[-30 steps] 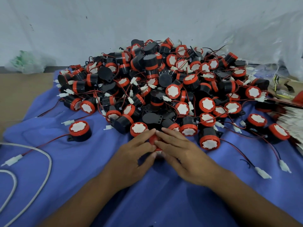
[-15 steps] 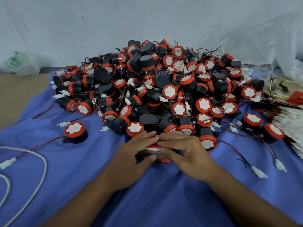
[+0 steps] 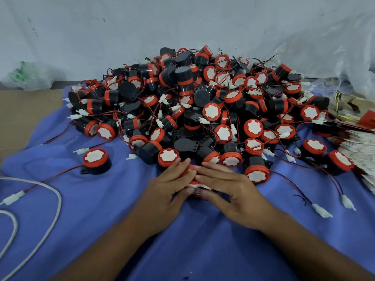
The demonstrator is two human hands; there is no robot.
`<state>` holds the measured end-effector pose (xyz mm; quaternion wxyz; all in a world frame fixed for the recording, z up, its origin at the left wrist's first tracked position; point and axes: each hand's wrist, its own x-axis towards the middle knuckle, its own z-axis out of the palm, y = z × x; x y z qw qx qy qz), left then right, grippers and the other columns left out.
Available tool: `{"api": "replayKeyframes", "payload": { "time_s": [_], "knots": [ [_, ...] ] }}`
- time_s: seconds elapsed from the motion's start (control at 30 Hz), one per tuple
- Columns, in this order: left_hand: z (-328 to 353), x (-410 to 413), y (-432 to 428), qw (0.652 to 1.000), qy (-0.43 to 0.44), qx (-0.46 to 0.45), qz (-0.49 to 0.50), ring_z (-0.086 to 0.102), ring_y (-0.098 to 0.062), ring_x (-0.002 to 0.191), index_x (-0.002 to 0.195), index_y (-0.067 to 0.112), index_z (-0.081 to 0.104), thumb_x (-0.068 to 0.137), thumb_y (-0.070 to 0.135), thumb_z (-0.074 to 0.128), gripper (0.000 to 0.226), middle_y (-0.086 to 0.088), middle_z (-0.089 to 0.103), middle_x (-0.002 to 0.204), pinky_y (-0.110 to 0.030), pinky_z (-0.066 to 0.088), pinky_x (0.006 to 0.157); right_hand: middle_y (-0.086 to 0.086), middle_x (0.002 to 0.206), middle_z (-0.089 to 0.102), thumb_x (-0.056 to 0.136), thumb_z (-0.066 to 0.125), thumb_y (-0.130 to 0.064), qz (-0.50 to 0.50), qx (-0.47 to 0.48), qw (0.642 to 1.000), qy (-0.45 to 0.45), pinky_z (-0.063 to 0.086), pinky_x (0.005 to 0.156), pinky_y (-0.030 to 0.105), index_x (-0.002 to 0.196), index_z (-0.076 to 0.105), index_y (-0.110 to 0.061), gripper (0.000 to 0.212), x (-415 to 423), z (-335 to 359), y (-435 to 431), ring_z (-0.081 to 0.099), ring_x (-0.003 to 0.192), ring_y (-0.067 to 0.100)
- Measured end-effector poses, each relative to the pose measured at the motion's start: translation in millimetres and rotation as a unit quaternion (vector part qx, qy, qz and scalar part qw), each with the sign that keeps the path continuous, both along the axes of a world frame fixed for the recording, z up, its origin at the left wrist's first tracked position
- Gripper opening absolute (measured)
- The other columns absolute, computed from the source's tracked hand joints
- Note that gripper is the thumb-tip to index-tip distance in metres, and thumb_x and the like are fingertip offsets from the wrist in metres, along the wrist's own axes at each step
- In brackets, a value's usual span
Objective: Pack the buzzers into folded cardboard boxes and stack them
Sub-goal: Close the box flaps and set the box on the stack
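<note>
1. Clamped on a small red box (image 3: pixel 193 168) from 9 and 3 o'clock: fingers of left hand (image 3: pixel 168 189) and right hand (image 3: pixel 229 187), thumbs on its near side.
2. Resting on blue cloth (image 3: pixel 101 216) over the surface.
3. Lying at 9 o'clock: lone buzzer (image 3: pixel 95 161), white cable (image 3: pixel 53 192).
4. Heaped at 12 o'clock, touching the box: buzzer pile (image 3: pixel 203 102).

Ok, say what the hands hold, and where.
A small red box, mostly hidden: left hand and right hand pinch it, fingers over its top, thumbs at its near edge.
</note>
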<state>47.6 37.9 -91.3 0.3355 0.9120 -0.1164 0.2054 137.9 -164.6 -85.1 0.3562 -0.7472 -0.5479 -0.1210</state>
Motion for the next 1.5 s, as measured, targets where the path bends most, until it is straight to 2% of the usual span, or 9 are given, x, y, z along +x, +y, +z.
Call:
{"api": "replayKeyframes", "payload": {
  "time_s": [0.13,0.33,0.53,0.73,0.97,1.07,1.3,1.4,1.5],
  "knots": [
    [0.6,0.8,1.6,0.999,-0.037,0.011,-0.003,0.037,-0.019,0.144,0.13,0.01,0.064,0.095,0.021,0.061,0.037,-0.001,0.051,0.146,-0.027,0.032,0.117,0.002,0.134,0.064,0.087,0.077,-0.011,0.0,0.058,0.99,0.125,0.043,0.111,0.044,0.121,0.07,-0.004,0.036,-2.1,-1.8,2.5,0.05,0.137,0.017],
    [0.7,3.0,6.8,0.998,-0.021,-0.067,-0.007,0.04,-0.006,0.141,0.124,0.015,0.069,0.097,0.019,0.056,0.03,0.013,0.058,0.137,-0.019,0.034,0.113,-0.01,0.131,0.065,0.088,0.073,-0.023,0.002,0.069,0.97,0.234,0.044,0.109,0.031,0.114,0.07,-0.013,0.027,-0.6,-0.6,0.3,0.052,0.133,0.008],
    [1.2,5.6,5.8,0.994,-0.035,-0.096,-0.026,0.052,-0.012,0.133,0.111,0.01,0.072,0.098,0.012,0.053,0.023,0.01,0.064,0.128,-0.038,0.045,0.108,-0.007,0.124,0.069,0.087,0.072,-0.02,0.017,0.092,0.962,0.255,0.047,0.102,0.024,0.108,0.073,-0.01,0.023,1.2,-0.5,0.3,0.058,0.126,0.01],
    [0.5,6.0,5.2,0.993,-0.005,-0.115,-0.027,0.039,-0.005,0.141,0.114,0.015,0.066,0.1,0.016,0.047,0.024,0.019,0.059,0.13,-0.021,0.036,0.111,-0.005,0.122,0.066,0.087,0.072,-0.017,0.006,0.105,0.944,0.312,0.048,0.102,0.025,0.102,0.066,-0.011,0.017,-3.1,0.9,-1.2,0.054,0.13,0.011],
    [2.5,4.5,5.1,0.997,-0.019,-0.074,0.013,0.051,-0.012,0.122,0.114,0.019,0.067,0.096,0.026,0.057,0.021,0.01,0.058,0.126,-0.026,0.042,0.101,-0.008,0.124,0.064,0.084,0.074,-0.021,-0.134,0.148,0.937,0.286,0.054,0.093,0.026,0.078,0.064,-0.015,0.013,-16.8,-3.4,5.9,0.059,0.12,0.005],
    [3.5,4.8,5.5,0.998,-0.014,-0.064,0.022,0.049,-0.014,0.124,0.118,0.025,0.067,0.096,0.029,0.056,0.025,0.011,0.057,0.128,-0.024,0.04,0.104,-0.012,0.122,0.065,0.084,0.075,-0.017,-0.138,0.149,0.93,0.306,0.05,0.095,0.024,0.08,0.068,-0.017,0.009,-16.7,-3.4,5.9,0.059,0.12,0.005],
    [3.6,3.8,5.8,0.998,-0.013,-0.061,0.022,0.048,-0.011,0.124,0.121,0.031,0.064,0.097,0.029,0.054,0.026,0.014,0.056,0.13,-0.023,0.04,0.104,-0.012,0.117,0.062,0.077,0.073,-0.036,-0.154,0.16,0.915,0.338,0.056,0.087,0.027,0.09,0.068,-0.017,0.024,-21.0,-0.5,9.0,0.061,0.112,0.006],
    [3.3,3.9,4.9,0.998,-0.008,-0.057,0.023,0.047,-0.011,0.125,0.123,0.031,0.064,0.097,0.029,0.054,0.028,0.014,0.055,0.131,-0.022,0.039,0.104,-0.006,0.122,0.061,0.076,0.073,-0.028,-0.133,0.168,0.9,0.379,0.057,0.088,0.029,0.088,0.073,-0.012,0.02,-18.5,2.2,8.4,0.06,0.114,0.003],
    [3.7,2.8,5.2,0.999,-0.001,-0.047,0.021,0.045,-0.01,0.125,0.126,0.028,0.066,0.097,0.034,0.052,0.032,0.012,0.054,0.132,-0.022,0.037,0.105,0.001,0.125,0.061,0.077,0.075,-0.011,-0.106,0.184,0.881,0.422,0.054,0.086,0.019,0.09,0.076,-0.002,0.016,-15.6,1.3,6.7,0.061,0.113,0.001]
  ]
}}
